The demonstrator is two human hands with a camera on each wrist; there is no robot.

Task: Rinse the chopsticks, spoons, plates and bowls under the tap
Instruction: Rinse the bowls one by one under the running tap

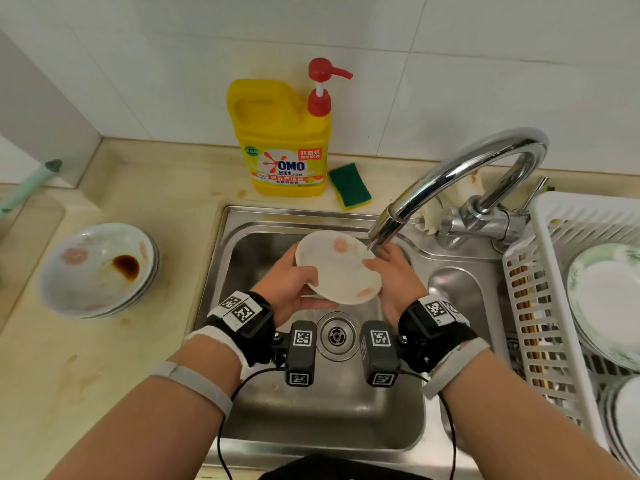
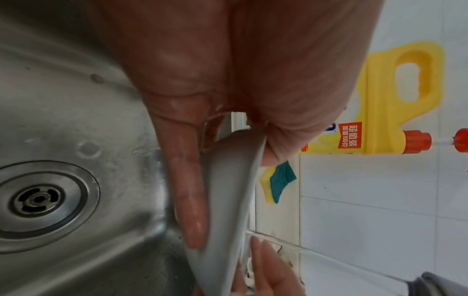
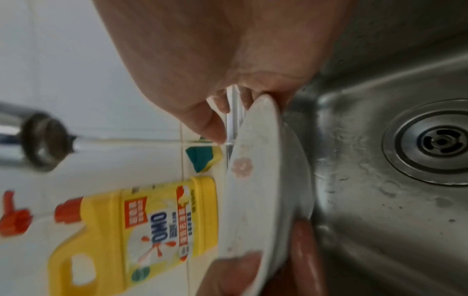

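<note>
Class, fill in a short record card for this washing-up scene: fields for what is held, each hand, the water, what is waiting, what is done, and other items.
held item: small flowered plate, tilted over the sink
left hand: grips the plate's left rim, thumb on top
right hand: grips the right rim
water: thin stream from the tap hits the plate near the right thumb
waiting: stack of bowls on the counter, top one holding brown sauce
done: plates in the white rack
other: yellow detergent bottle, sponge

Your left hand (image 1: pixel 290 287) and right hand (image 1: pixel 393 280) reach forward side by side, palms facing each other. Each thumb lies on top, fingers curled underneath, pinching.
</note>
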